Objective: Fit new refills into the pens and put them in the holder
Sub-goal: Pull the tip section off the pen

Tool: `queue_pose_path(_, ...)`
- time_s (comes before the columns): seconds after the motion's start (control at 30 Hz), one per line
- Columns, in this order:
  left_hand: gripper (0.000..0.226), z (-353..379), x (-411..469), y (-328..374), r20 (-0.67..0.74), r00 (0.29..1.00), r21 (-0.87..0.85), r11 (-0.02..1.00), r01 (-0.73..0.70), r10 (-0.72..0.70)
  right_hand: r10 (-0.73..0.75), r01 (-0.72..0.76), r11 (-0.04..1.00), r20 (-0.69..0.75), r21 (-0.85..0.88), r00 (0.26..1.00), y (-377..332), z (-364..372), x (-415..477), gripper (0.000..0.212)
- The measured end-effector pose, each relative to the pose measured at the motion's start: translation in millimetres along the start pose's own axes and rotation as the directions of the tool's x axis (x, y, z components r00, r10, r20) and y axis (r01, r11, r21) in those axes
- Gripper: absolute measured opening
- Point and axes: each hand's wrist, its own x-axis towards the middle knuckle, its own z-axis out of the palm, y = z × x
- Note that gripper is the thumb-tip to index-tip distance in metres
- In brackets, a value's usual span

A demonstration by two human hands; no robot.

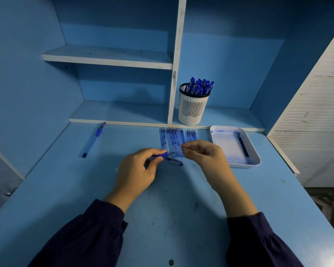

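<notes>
My left hand (137,170) grips a blue pen barrel (162,155) whose front end points right. My right hand (202,154) pinches a small pen tip piece (183,149) just right of the barrel's end, a short gap apart. A blue pen cap (175,161) lies on the desk below the two hands. Behind the hands lies a row of several clear refills (174,138) with blue ink. The white slotted holder (193,106) stands on the low shelf, filled with several blue pens (200,87). One complete pen (94,139) lies at the left of the desk.
A white tray (255,160) at the right holds several clear tubes and a dark refill. The blue desk (162,218) is backed by shelves with a white divider (174,78). A white slatted panel (316,112) stands at the right edge.
</notes>
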Motion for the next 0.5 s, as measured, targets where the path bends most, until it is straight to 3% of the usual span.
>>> queue_pose_path(0.07,0.020,-1,1,0,-0.024,1.000,0.017,1.000,0.016,-0.016,-0.005,0.005,1.000,-0.011,-0.022,1.000,1,-2,0,0.013)
queue_pose_path(0.13,0.018,-1,2,-2,-0.047,0.998,0.039,0.999,0.032,-0.030,-0.035,0.037,0.974,0.009,-0.225,0.999,5,0,-1,0.007)
queue_pose_path(0.27,0.017,-1,2,-3,-0.066,0.997,0.050,0.997,0.054,-0.051,-0.103,0.196,0.762,0.183,-0.617,0.978,14,16,-6,0.002)
queue_pose_path(0.37,0.018,-1,1,-2,-0.061,0.996,0.042,0.997,0.065,-0.062,-0.131,0.312,0.652,0.302,-0.691,0.944,18,21,-7,0.008)
queue_pose_path(0.5,0.017,0,1,-3,-0.047,0.997,0.036,0.997,0.068,-0.067,-0.071,0.249,0.685,0.277,-0.685,0.958,14,16,-6,0.014)
